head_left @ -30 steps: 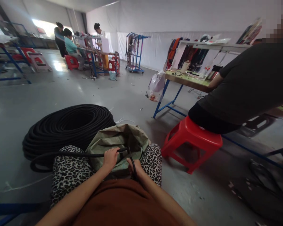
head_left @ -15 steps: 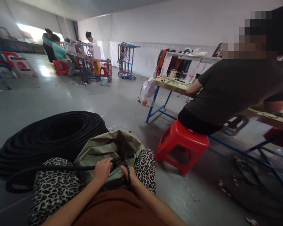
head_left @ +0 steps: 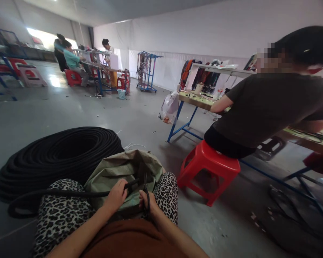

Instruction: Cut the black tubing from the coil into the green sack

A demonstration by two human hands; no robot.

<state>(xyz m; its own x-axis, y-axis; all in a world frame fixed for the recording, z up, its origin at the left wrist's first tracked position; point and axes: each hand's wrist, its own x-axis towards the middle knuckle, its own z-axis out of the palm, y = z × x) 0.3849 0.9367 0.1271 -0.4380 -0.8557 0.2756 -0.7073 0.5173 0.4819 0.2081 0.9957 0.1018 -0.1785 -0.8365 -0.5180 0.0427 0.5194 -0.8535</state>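
A thick black cord [head_left: 78, 194] runs across my left thigh, and my left hand [head_left: 117, 195] is closed around it over the mouth of a green sack [head_left: 104, 175]. Its short end sticks out to the right of that hand. My right hand [head_left: 147, 202] grips black-handled scissors [head_left: 145, 186], their blades pointing up and away over the sack, close to the cord's end. Whether the blades are parted is too small to tell. The sack stands open between my knees. On the floor to the left lies a big coil of the black cord [head_left: 43, 157].
A person in a dark shirt [head_left: 274, 104] sits on a red stool [head_left: 223, 165] at a workbench [head_left: 196, 101] on the right. A plastic bag [head_left: 169, 105] hangs from the bench. Farther back are other people, a blue rack [head_left: 148, 71] and a small bucket [head_left: 121, 94].
The view has tilted up slightly. More cord now shows right of my left hand, beside the scissors. The seated person's head and body have shifted a little.
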